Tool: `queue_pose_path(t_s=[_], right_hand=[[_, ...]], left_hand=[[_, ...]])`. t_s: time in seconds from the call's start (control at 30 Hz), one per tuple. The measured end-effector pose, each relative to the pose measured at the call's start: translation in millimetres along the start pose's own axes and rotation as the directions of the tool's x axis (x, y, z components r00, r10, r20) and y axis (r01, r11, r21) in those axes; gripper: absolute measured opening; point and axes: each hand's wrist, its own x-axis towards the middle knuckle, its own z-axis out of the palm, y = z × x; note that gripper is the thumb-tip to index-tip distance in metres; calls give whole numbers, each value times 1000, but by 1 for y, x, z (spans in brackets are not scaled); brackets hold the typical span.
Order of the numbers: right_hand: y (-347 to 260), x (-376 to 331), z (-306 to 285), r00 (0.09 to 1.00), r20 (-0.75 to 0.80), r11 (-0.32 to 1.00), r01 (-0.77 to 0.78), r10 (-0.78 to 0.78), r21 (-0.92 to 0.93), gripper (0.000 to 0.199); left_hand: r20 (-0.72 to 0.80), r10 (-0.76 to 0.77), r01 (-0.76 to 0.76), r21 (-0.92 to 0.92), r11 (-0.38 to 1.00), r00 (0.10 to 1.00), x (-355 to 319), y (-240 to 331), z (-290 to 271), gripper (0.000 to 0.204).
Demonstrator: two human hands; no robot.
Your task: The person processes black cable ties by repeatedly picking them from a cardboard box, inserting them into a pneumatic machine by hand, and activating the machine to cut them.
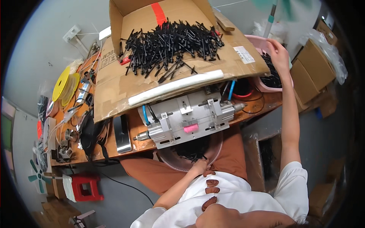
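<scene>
My left hand is low in front of me, at the near rim of a clear bowl in my lap. Its fingers are closed, and a thin black rod-like part pokes out above them. More black parts lie in the bowl. Off to the right, my right hand is raised over a pink basket of thin black parts. Those fingers are bent together; what they pinch, if anything, is hidden. Between my hands stands a metal fixture with a pink block on its front.
A cardboard sheet above the fixture bears a big heap of black rod-like parts. On the wooden bench lie a yellow spool, cables and a phone-like slab. Boxes stand right; a red stool stands lower left.
</scene>
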Motion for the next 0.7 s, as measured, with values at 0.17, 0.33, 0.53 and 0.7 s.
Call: queue_pose_path(t_s=[0.17, 0.33, 0.53, 0.7], right_hand=[[-120, 7, 85, 792, 452, 912, 353, -411, 209, 15], [-187, 5, 165, 525, 397, 625, 760, -753, 179, 21], [-200, 8, 191, 299, 468, 414, 895, -832, 164, 16], [-182, 5, 182, 127, 325, 243, 907, -937, 344, 19]], left_hand=[[26, 81, -80, -30, 996, 996, 5, 5, 11, 31], [-24, 109, -111, -106, 988, 994, -13, 13, -13, 26], [-570, 346, -518, -170, 838, 746, -112, 91, -253, 13], [-904, 83, -47, 70, 996, 420, -84, 53, -375, 16]])
